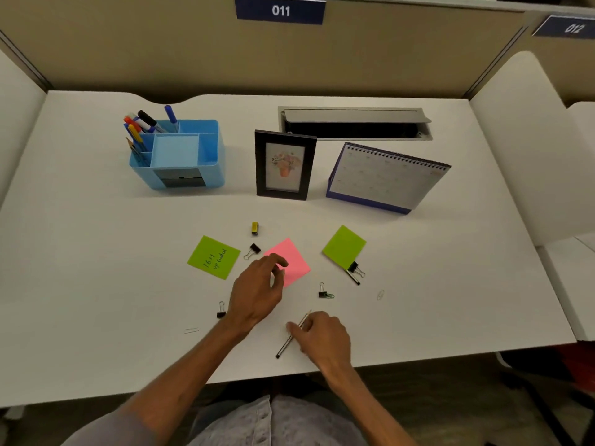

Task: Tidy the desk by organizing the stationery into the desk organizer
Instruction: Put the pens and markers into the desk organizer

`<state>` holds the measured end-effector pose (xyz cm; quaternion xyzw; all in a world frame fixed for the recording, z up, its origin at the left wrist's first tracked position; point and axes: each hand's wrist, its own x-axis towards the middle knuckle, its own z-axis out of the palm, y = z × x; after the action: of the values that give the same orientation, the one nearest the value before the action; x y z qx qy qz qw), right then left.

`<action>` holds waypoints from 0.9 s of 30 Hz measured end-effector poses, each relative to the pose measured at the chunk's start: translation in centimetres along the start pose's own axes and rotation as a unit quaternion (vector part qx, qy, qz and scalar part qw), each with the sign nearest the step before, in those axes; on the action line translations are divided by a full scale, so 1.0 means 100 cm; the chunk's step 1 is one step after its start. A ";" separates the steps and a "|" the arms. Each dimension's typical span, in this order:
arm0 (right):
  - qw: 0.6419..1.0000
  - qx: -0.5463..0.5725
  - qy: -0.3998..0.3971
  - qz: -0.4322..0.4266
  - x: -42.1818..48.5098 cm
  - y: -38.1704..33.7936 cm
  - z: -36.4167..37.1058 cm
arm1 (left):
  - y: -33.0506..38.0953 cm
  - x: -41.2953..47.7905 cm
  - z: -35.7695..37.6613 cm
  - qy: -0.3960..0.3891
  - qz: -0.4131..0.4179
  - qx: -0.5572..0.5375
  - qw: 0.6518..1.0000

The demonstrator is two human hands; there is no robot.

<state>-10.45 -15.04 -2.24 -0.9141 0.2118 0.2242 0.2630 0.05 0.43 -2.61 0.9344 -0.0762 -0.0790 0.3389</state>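
1. The right hand [323,341] has its thumb and curled fingers pinched round a thin pencil [285,347], close to the counter's [96,252] near edge at 6 o'clock. The pencil's long axis runs from 7 o'clock to 1 o'clock, with the dark end toward the person.
2. The left hand [257,294] sits just beyond it. Its fingers are curled over the near-left corner of the pink note [294,255], and I cannot tell whether they already pinch the paper or only hover above it.
3. The desk organizer [212,175] stands well apart from both hands, toward 11 o'clock. Its upright pens [145,123] are bunched in the rear-left compartments, and the middle and right compartments look empty.
4. The move turns on this: the pencil is in the right hand, but the organizer lies across the body on the left, so the left hand is the nearer one. Carrying it over probably means a long diagonal reach, tipping the pencil upright to drop it among the pens.
5. The room along that diagonal is fair. A binder clip [252,251] and the written green note [214,257] lie low beneath the path. The photo frame [285,165] stands at 12 o'clock, to the right of the line, and the calendar [386,175] is farther off at 1 o'clock.
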 end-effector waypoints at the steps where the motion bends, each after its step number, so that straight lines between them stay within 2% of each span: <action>1: 1.000 -0.007 -0.001 -0.001 0.000 -0.002 0.002 | -0.001 -0.001 0.000 -0.001 -0.005 0.001 1.000; 12: 0.998 0.029 0.007 -0.049 0.008 -0.015 -0.010 | -0.005 -0.009 -0.010 0.011 -0.079 -0.062 0.995; 19: 0.982 0.061 0.052 -0.171 0.023 -0.056 -0.028 | 0.000 -0.007 -0.030 -0.064 -0.071 -0.235 0.967; 27: 0.963 0.073 0.070 -0.249 0.048 -0.128 -0.036 | -0.013 0.015 -0.077 0.048 -0.091 -0.315 0.943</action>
<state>0.99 -8.58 2.93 -0.9299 0.0115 0.0716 0.3607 3.12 5.93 2.28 0.7854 0.0545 -0.0843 0.6108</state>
